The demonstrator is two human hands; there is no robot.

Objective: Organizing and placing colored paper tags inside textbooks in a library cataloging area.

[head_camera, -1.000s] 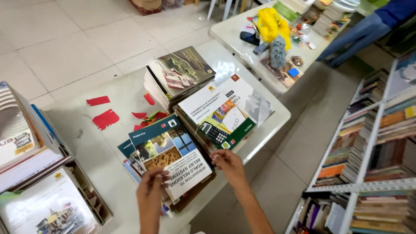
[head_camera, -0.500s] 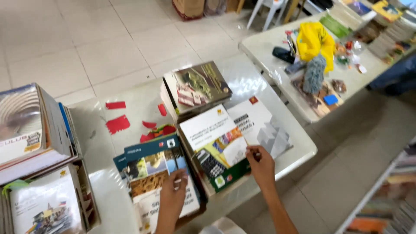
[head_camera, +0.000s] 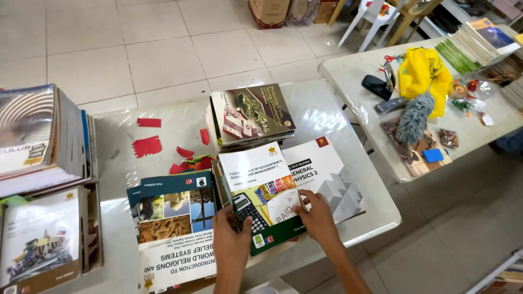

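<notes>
My left hand (head_camera: pixel 231 234) rests flat on the near left part of a white and green book with a calculator on its cover (head_camera: pixel 260 191). My right hand (head_camera: pixel 317 213) presses on the same book's right edge, where it overlaps a white and grey book (head_camera: pixel 327 174) beneath. Both hands touch the cover without gripping it. To the left lies a dark blue and white book with landscape photos (head_camera: pixel 174 228). Behind stands a short stack topped by a dark green book (head_camera: pixel 251 114).
The books lie on a white table (head_camera: pixel 327 109) with red paper scraps (head_camera: pixel 148 146). Tall book stacks (head_camera: pixel 43 136) fill the left. A second table (head_camera: pixel 348 76) at right holds a yellow cloth (head_camera: pixel 420 73), a grey duster (head_camera: pixel 413 118) and more books (head_camera: pixel 474 43).
My left hand has moved from the blue book onto the calculator book. My right hand has slid down to that book's near right edge. The camera has shifted closer.
</notes>
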